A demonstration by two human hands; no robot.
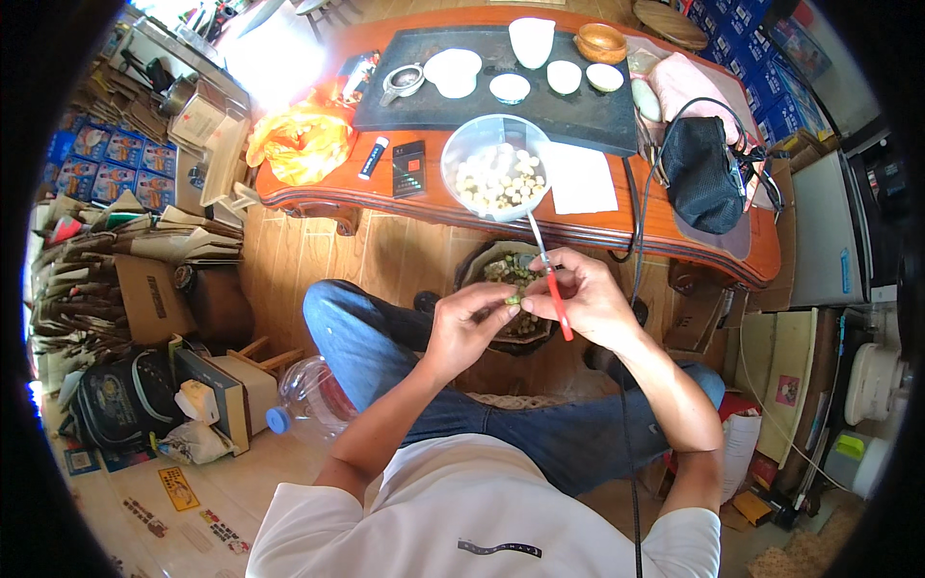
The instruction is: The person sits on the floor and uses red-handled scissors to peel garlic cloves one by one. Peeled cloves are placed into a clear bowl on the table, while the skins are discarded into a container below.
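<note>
Pinched in the fingertips of my left hand [466, 321] is a small green seed [512, 300], which looks like a lotus seed. My right hand [589, 300] grips a slim red-handled metal tool [555, 296], its shaft pointing towards the table, and its fingertips meet the seed too. Below both hands stands a dark-rimmed basin [462, 271] with green seeds and husks, partly hidden by the hands. Just beyond, a translucent plastic bowl [452, 162] near the table's front edge holds many pale peeled seeds [498, 177].
On the wooden table [289, 191] lie an orange plastic bag [303, 141], a flat black box [410, 170], white paper [585, 180] and a black handbag [704, 173]. A dark tea tray [462, 108] carries several cups. A large plastic bottle [314, 394] lies by my left leg.
</note>
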